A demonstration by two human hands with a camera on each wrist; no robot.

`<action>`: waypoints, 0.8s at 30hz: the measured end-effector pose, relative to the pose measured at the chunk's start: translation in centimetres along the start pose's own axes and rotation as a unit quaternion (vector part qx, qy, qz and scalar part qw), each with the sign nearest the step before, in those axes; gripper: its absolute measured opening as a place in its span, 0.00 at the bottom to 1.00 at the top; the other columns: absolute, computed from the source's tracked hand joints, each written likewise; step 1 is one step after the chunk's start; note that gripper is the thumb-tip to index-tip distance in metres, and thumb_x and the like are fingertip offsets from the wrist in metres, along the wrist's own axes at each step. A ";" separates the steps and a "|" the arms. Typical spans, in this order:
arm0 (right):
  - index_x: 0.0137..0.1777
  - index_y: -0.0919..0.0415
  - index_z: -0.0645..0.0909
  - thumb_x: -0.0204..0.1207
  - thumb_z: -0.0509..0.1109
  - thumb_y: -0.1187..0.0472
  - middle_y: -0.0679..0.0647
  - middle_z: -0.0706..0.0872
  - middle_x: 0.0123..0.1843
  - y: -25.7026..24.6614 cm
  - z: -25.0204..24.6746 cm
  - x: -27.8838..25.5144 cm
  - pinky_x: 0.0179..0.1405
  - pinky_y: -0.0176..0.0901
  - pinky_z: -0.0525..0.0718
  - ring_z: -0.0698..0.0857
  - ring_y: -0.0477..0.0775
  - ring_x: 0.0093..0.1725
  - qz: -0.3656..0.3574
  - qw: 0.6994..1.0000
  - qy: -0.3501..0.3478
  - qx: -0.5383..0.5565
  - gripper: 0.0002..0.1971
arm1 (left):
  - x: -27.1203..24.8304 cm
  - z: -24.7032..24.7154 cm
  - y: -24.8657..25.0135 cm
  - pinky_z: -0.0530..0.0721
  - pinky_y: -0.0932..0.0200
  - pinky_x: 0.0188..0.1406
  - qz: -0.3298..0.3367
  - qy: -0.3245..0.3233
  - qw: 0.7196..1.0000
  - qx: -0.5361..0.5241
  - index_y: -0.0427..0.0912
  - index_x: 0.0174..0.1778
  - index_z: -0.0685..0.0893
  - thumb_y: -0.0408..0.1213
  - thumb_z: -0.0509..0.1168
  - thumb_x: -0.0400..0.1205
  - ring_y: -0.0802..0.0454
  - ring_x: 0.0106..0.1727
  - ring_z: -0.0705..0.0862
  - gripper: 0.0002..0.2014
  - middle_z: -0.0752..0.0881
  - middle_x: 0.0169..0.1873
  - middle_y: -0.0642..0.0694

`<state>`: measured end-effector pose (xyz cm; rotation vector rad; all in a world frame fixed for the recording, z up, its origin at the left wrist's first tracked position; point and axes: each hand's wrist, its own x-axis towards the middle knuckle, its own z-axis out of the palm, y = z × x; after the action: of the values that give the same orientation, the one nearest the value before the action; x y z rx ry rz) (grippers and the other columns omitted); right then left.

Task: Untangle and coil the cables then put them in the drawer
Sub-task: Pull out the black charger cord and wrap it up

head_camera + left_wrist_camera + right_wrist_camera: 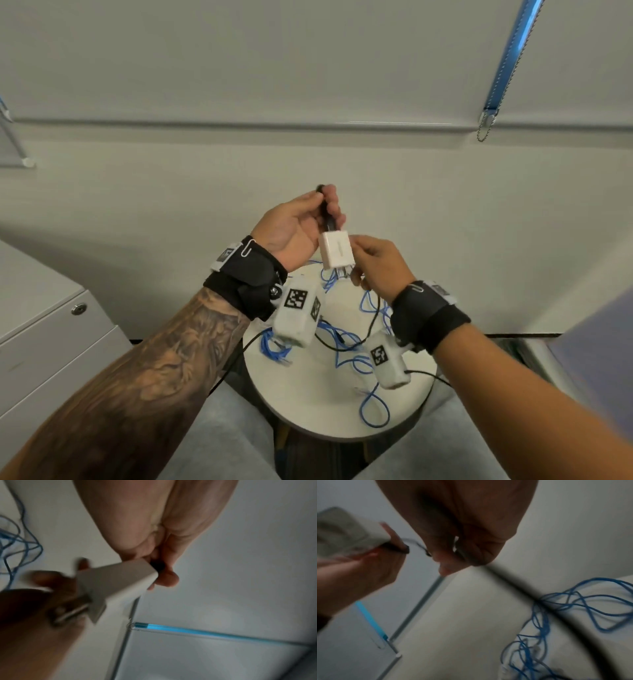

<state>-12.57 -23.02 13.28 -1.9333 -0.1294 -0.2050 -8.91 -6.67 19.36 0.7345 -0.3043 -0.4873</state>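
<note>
Both hands (301, 226) hold charger (336, 249); left wrist shows prongs (68, 612).

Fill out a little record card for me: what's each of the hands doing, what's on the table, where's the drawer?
left hand: pinches the black plug seated in the white charger
right hand: fingers curled round the charger's prong end; exact grip unclear
charger: held above the table, prongs pointing down
round white table: carries tangled blue cable and black cable
drawers: white cabinet to the left, shut
coiling: none done yet
</note>
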 end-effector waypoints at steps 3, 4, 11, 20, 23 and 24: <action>0.52 0.53 0.91 0.86 0.67 0.54 0.39 0.79 0.23 2.1 1.7 -1.5 0.30 0.30 0.71 0.74 0.38 0.23 0.003 0.996 -0.045 -0.071 0.11 | 1.3 -1.1 1.7 0.84 0.55 0.50 0.079 0.092 0.992 -0.032 0.37 0.49 0.81 0.28 0.52 0.87 0.52 0.37 0.87 0.12 0.87 0.39 0.44; 0.54 0.55 0.91 0.85 0.67 0.52 0.35 0.81 0.23 2.2 2.0 -2.0 0.32 0.29 0.72 0.78 0.36 0.26 -0.006 0.994 -0.059 -0.089 0.12 | 1.6 -1.6 2.1 0.85 0.55 0.49 0.091 0.124 0.987 -0.038 0.37 0.49 0.81 0.27 0.51 0.88 0.52 0.37 0.88 0.12 0.88 0.41 0.43; 0.48 0.54 0.89 0.85 0.66 0.47 0.58 0.87 0.35 -1.4 1.0 -2.2 0.41 0.52 0.83 0.82 0.57 0.34 -0.125 0.973 -0.087 -0.176 0.14 | 1.9 -4.2 0.5 0.87 0.56 0.52 0.127 0.211 0.968 0.055 0.36 0.48 0.80 0.25 0.53 0.88 0.49 0.42 0.91 0.11 0.87 0.46 0.38; 0.45 0.52 0.89 0.82 0.71 0.55 0.40 0.83 0.31 -5.1 -3.6 0.5 0.36 0.42 0.78 0.79 0.41 0.32 -0.195 0.954 0.051 -0.222 0.07 | -0.6 -1.8 -3.1 0.87 0.55 0.45 0.023 0.055 0.943 0.328 0.29 0.48 0.84 0.25 0.54 0.87 0.45 0.37 0.86 0.13 0.86 0.41 0.34; 0.45 0.55 0.89 0.82 0.72 0.55 0.50 0.87 0.35 -4.3 -4.2 1.6 0.40 0.45 0.80 0.81 0.49 0.34 -0.163 0.968 0.066 -0.181 0.07 | -1.3 -1.0 -3.0 0.84 0.56 0.45 0.006 0.005 0.939 0.343 0.29 0.50 0.84 0.24 0.52 0.87 0.45 0.39 0.82 0.13 0.84 0.44 0.33; 0.45 0.56 0.89 0.82 0.72 0.56 0.54 0.88 0.37 -4.0 -4.2 1.8 0.41 0.45 0.81 0.81 0.50 0.36 -0.151 0.975 0.062 -0.152 0.07 | -1.4 -0.8 -2.8 0.84 0.56 0.45 0.002 -0.004 0.942 0.335 0.29 0.51 0.84 0.24 0.52 0.87 0.46 0.39 0.82 0.13 0.84 0.42 0.35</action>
<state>-11.90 -25.51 18.81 -2.1925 -0.3248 -0.5749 -10.68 -7.27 16.73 1.3955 -0.4889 -0.3795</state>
